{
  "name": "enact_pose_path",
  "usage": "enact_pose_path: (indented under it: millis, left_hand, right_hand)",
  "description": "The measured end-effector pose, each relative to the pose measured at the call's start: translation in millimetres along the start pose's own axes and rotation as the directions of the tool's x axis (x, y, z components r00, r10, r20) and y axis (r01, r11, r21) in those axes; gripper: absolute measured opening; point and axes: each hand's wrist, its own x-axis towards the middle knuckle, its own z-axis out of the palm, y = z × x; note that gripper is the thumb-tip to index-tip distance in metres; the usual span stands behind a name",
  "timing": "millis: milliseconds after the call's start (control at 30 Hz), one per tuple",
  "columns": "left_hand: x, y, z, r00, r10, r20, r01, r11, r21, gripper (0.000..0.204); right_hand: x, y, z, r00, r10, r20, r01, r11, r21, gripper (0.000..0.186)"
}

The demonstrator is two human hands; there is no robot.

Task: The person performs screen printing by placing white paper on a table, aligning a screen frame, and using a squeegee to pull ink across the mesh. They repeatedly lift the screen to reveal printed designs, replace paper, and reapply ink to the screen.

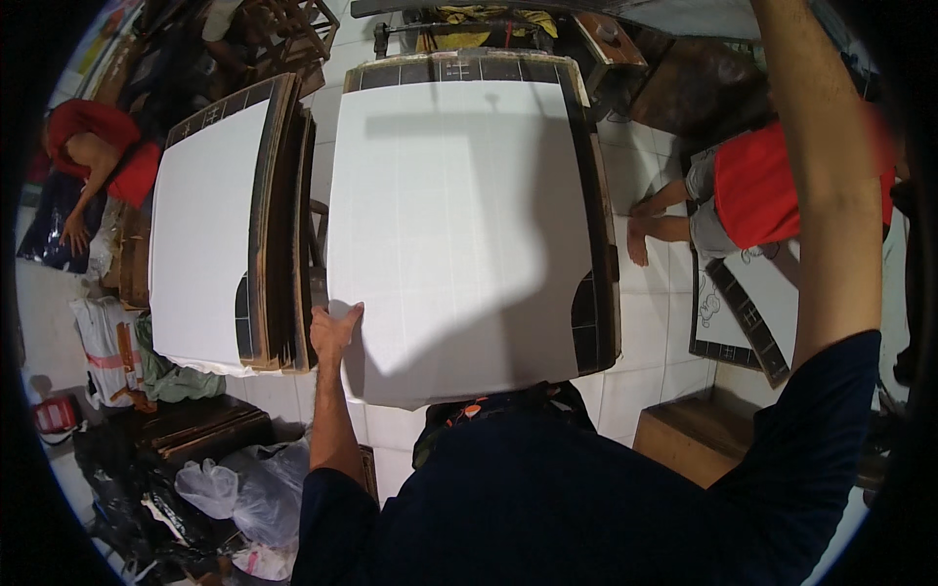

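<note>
In front of me lies a large board (592,225) with a dark, ruled border. A white sheet (440,225), cloth or paper, covers most of it and reaches past its near edge. My left hand (334,330) grips the left edge near the close corner, its thumb on top of the sheet; the fingers beneath are partly hidden. My right forearm (835,176) is raised at the right and runs out through the top of the view, so the right hand is out of sight. A shadow falls across the sheet's right side.
Left of the board is a stack of similar boards (278,234) topped with white. Two people in red (752,190) are at either side. Plastic bags (244,488) lie at the lower left; a brown box (699,439) stands at the lower right. Wooden furniture (283,44) is behind.
</note>
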Motion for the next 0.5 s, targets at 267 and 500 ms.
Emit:
enact_pose_path:
  millis: [267,500]
  left_hand:
    - [30,32,28,0.957,0.158,-0.242,-0.184,0.979,-0.089,0.090]
    - [138,336,93,0.674,0.582,-0.455,-0.649,0.761,0.012,0.091]
  right_hand:
    - [5,0,-7,0.995,-0.082,0.052,0.079,0.995,0.054,0.063]
    - [56,11,5,0.993,-0.118,0.022,0.113,0.982,0.150,0.056]
